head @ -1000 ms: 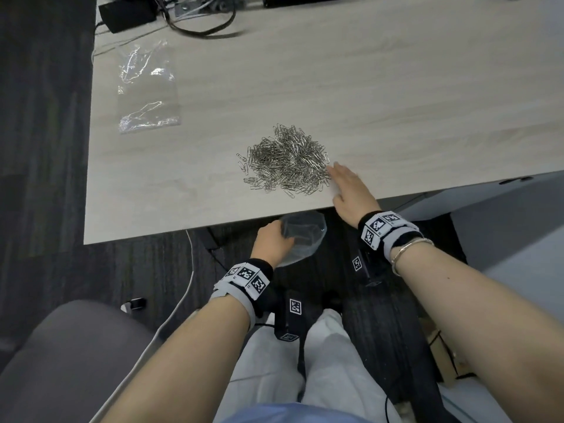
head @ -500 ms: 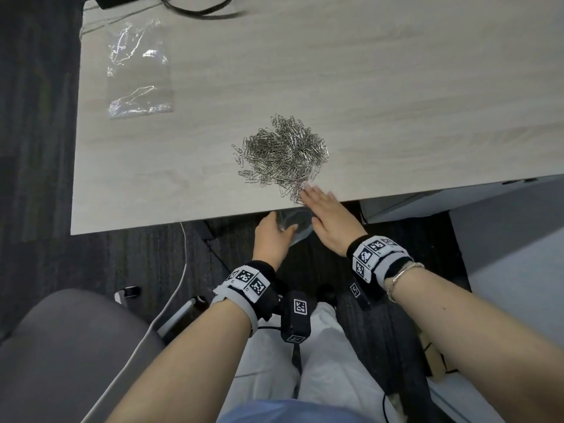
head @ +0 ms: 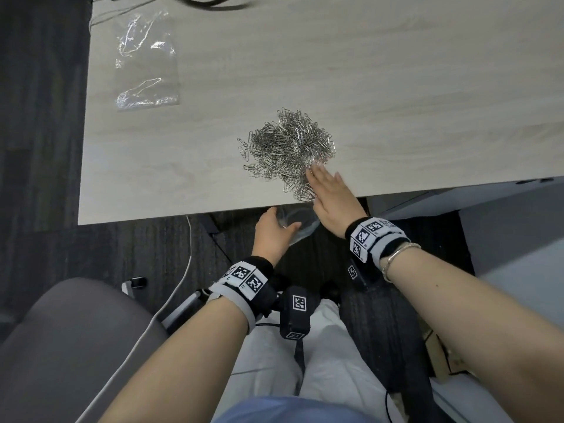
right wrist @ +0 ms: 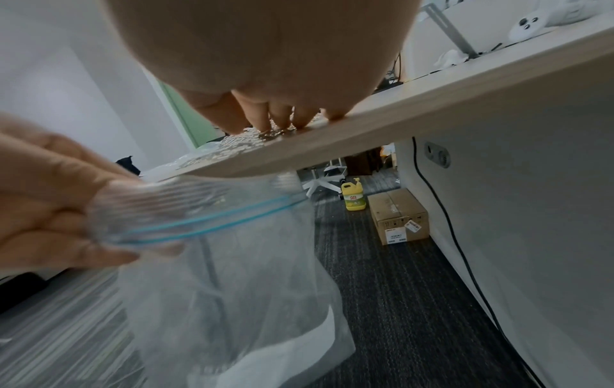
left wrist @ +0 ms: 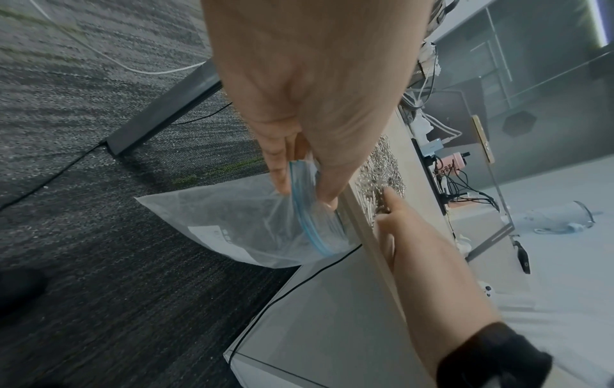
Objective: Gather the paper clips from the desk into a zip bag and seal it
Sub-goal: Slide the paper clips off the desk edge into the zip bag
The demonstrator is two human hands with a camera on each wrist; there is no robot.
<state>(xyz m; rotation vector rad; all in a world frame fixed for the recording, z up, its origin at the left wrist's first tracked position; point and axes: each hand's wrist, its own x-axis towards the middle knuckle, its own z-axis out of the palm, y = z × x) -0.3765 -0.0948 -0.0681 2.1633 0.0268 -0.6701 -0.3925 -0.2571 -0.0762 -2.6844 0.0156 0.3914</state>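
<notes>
Clips above the bag mouth

Left hand (head: 272,234) pinches zip bag (left wrist: 252,225) below desk edge (head: 171,215); flat, unclenched right hand (head: 331,199) rests behind paper clips (head: 288,148).

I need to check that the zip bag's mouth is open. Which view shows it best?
The left wrist view: the zip bag hangs from the left hand, blue zip track parted. The right wrist view blurs it; the head view shows only a sliver below the desk.

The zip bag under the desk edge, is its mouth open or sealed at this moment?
Open. The zip bag shows its two blue zip lines spread apart, and the left hand holds one side of the mouth.
</notes>
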